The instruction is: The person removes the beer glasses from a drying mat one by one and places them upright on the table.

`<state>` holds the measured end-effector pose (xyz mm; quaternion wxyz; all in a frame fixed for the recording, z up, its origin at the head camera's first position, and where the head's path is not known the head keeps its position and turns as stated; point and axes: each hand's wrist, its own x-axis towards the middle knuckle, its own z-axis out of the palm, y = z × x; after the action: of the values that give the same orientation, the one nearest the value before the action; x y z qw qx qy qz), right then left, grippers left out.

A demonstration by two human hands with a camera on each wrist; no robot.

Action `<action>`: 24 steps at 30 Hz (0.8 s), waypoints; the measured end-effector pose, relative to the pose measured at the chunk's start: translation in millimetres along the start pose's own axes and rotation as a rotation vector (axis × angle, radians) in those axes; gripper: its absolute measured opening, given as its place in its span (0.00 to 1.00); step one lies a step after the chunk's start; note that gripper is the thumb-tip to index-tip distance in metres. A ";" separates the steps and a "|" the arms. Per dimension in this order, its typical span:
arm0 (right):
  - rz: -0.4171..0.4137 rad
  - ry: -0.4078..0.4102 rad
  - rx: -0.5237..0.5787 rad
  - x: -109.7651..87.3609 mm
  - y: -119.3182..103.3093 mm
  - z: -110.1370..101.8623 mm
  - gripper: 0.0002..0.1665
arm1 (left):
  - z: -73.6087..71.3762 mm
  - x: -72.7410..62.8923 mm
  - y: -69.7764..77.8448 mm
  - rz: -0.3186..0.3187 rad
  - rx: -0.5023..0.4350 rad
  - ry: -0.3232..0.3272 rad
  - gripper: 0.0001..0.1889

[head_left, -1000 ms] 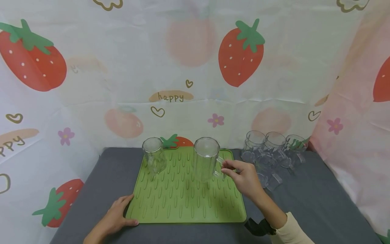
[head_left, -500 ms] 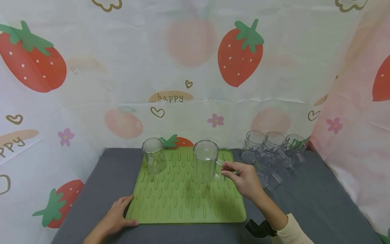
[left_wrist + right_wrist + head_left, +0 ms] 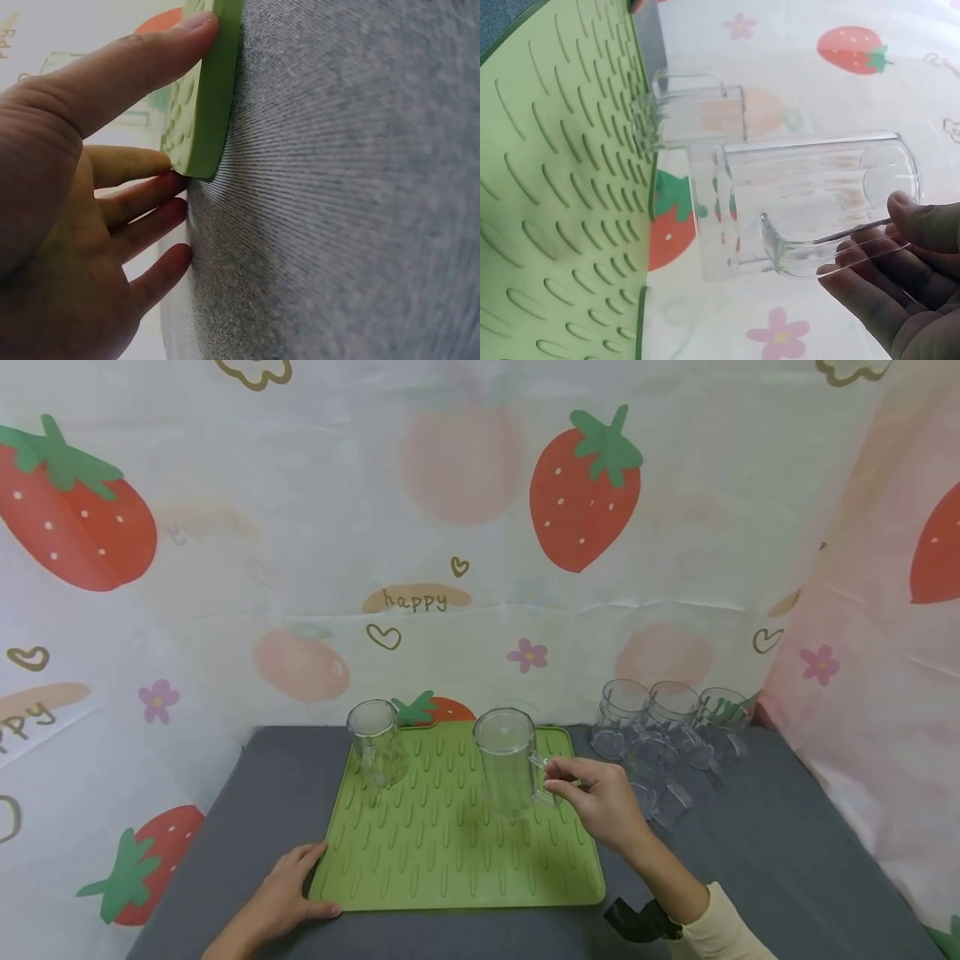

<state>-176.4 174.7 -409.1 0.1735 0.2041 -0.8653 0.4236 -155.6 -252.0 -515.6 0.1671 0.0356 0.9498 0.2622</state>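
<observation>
Green ridged mat [image 3: 420,877] beneath a clear, colourless, faceted, handled mug [image 3: 504,768]

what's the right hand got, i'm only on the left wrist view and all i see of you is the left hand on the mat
Observer: The right hand pinches a clear mug by its handle.
Operator: is that mug sitting on the green mat
Observer: No, the right wrist view shows it held above the mat, with the backdrop visible past its underside.
Operator: any mugs off the mat
Observer: Yes, a cluster of clear mugs on the grey cloth, to the right of the mat; they overlap, so I can't give a sure count.
</observation>
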 end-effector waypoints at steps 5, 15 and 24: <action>-0.021 0.004 -0.007 0.3 0.9 -1.4 0.15 | -0.4 0.0 -1.0 -0.003 0.006 0.003 0.55; -0.084 0.027 -0.006 1.7 0.1 -3.8 0.14 | -5.9 -1.3 4.9 0.009 -0.014 0.023 0.50; -0.248 0.036 0.011 2.7 3.6 -4.1 0.13 | -7.1 -7.1 26.7 0.112 -0.077 0.229 0.32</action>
<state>-180.1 179.4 -407.8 0.2386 0.3028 -0.8279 0.4074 -151.9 -233.6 -494.2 0.0441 0.0522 0.9483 0.3098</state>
